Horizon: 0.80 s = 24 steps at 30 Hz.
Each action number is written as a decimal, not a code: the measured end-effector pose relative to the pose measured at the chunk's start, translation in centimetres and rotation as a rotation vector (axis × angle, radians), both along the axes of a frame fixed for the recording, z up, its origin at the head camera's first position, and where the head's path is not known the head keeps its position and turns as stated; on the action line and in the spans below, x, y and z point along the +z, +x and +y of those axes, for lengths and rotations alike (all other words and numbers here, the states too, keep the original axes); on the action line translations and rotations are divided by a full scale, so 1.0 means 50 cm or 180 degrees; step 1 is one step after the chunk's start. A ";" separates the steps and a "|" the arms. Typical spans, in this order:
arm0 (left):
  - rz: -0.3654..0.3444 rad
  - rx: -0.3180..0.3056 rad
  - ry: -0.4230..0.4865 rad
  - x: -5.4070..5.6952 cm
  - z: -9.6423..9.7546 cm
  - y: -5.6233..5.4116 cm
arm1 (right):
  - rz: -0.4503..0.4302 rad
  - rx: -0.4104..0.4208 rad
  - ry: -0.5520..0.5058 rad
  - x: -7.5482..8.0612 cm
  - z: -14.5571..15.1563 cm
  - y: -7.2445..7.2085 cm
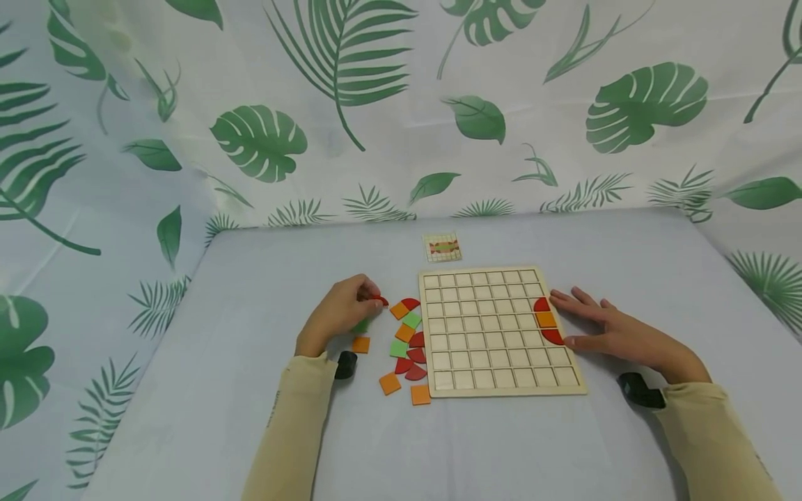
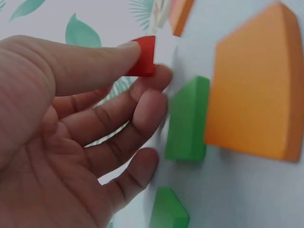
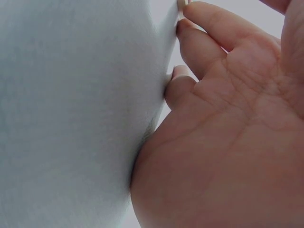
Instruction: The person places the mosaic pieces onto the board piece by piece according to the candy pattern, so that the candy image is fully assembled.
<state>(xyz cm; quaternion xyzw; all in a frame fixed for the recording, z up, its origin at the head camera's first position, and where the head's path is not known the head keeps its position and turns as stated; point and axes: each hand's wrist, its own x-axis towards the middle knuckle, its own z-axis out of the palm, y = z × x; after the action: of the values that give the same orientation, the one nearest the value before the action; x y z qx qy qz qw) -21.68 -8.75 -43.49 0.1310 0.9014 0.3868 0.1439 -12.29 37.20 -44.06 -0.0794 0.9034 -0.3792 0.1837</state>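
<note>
Between thumb and fingers, my left hand (image 1: pixel 341 309) pinches a red quarter-circle tile (image 2: pixel 146 57) left of the gridded board (image 1: pixel 482 339). Green tiles (image 2: pixel 187 123) and an orange square tile (image 2: pixel 259 85) lie close by it in the left wrist view. My right hand (image 1: pixel 617 330) rests on the table at the board's right edge, fingers extended, fingertips right at the rim. In the rightmost column of the board sit an orange square tile (image 1: pixel 546 319) with a red quarter-circle tile (image 1: pixel 541 304) above it and another red tile (image 1: pixel 553 337) below.
Loose red, orange and green tiles (image 1: pixel 405 334) are scattered between my left hand and the board. Behind the board lies a small pattern card (image 1: pixel 442 247) with a red, green and orange design. A leaf-print cloth (image 1: pixel 376 125) hangs at the back.
</note>
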 end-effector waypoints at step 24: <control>0.0123 0.0399 0.2995 0.054 0.139 0.004 | -0.0002 -0.0034 0.0046 0.002 -0.004 0.002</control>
<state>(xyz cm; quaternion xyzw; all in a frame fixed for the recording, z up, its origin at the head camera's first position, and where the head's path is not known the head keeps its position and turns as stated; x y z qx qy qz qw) -21.46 -1.81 -40.78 0.1345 0.6370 0.7585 0.0285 -12.19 37.00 -43.94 -0.0731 0.9065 -0.3737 0.1826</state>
